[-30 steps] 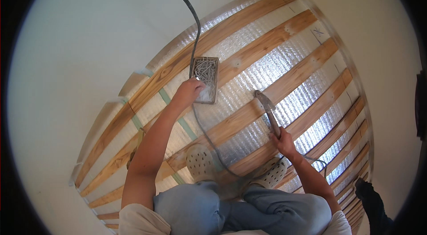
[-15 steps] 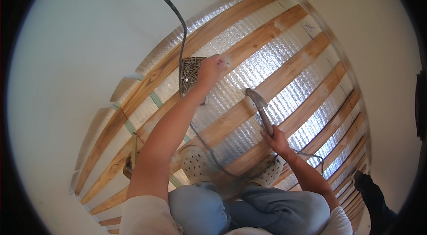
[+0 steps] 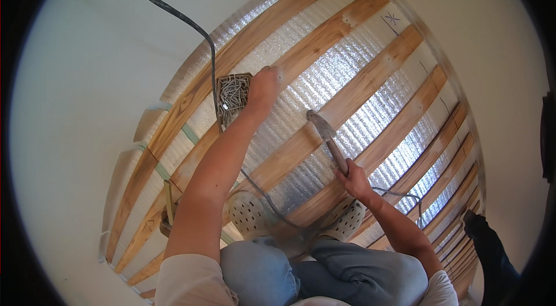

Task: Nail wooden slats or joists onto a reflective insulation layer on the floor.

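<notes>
My right hand (image 3: 354, 181) is wrapped round the handle of a hammer (image 3: 331, 143). The hammer's worn head is over a wooden batten (image 3: 341, 110) in the middle. My left hand (image 3: 264, 90) is at another batten (image 3: 315, 41) farther off, fingers curled inward. Whatever those fingers hold, if anything, is hidden behind the hand. Just left of that hand, an open box of nails (image 3: 234, 90) rests on the floor, its near part covered by my forearm.
Parallel battens lie over shiny foil underlay (image 3: 330, 77). A dark cable (image 3: 185, 19) runs past the box toward my perforated clogs (image 3: 248, 213). A yellowish tool (image 3: 168, 204), partly hidden, lies by my left arm. Pale walls rise around; a dark-clothed leg (image 3: 486, 248) shows at right.
The view has shifted a little, so the battens and box sit slightly farther left. My left hand remains by the batten beside the nails. The hammer stays in my right hand.
</notes>
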